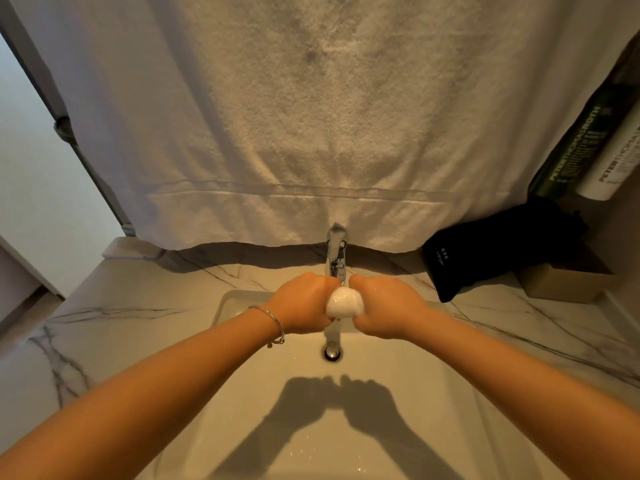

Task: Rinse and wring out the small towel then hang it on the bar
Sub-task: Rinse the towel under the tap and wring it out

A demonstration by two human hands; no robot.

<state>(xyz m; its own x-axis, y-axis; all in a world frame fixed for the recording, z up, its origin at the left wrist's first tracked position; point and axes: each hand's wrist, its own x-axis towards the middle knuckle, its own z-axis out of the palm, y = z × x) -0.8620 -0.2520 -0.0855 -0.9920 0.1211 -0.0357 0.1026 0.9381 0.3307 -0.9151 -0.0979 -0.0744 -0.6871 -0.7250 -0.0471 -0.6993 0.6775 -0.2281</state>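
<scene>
Two bare arms reach out over a white sink [242, 299]. The left hand [304, 304] and the right hand [384, 308] are both curled into tight fists, side by side, and they squeeze the small towel [344, 304] between them. The towel is scrunched into a little white ball, and only the middle bit peeks out between the two fists (the rest is hidden inside the hands). It sits up above the sink, right in front of the shiny tap [336, 252] and over the round drain [331, 351]. A thin stream of water falls from the towel toward the drain. The left wrist wears a thin silver bracelet [273, 322].

The sink is set in a counter [114, 306] that looks like white stone with dark lines. Behind the tap hangs a big white towel [294, 116]. A black pouch [498, 251] lies on the counter at the right, and two tubes [588, 150] with letters on them lean above it.
</scene>
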